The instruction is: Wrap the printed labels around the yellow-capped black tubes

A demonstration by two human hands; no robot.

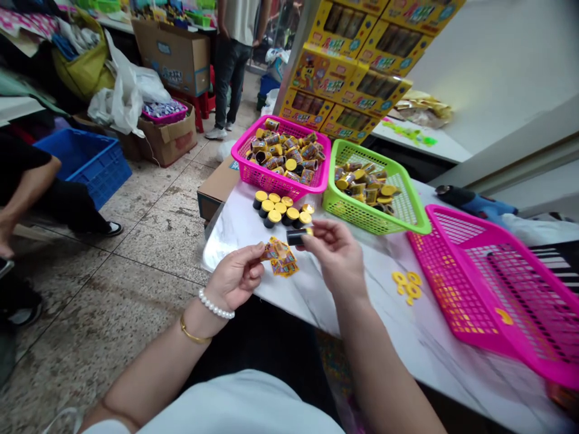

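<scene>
My left hand (239,272) pinches a small printed yellow label (270,251) between thumb and forefinger. Under and beside it, a little pile of similar labels (284,266) lies near the table's front edge. In my right hand (337,253) is a small black canister (295,237), held on its side close to the label but apart from it. The canister's yellow end is partly hidden by my fingers. Just beyond both hands, several upright black canisters with yellow caps (274,215) stand in a cluster on the white table (312,289).
A pink basket (283,188) and a green basket (375,223) hold labelled canisters at the back. Yellow rings (407,285) lie right, beside another pink basket (474,289). Yellow display boxes (335,78) are stacked behind. One person stands beyond; another sits at left.
</scene>
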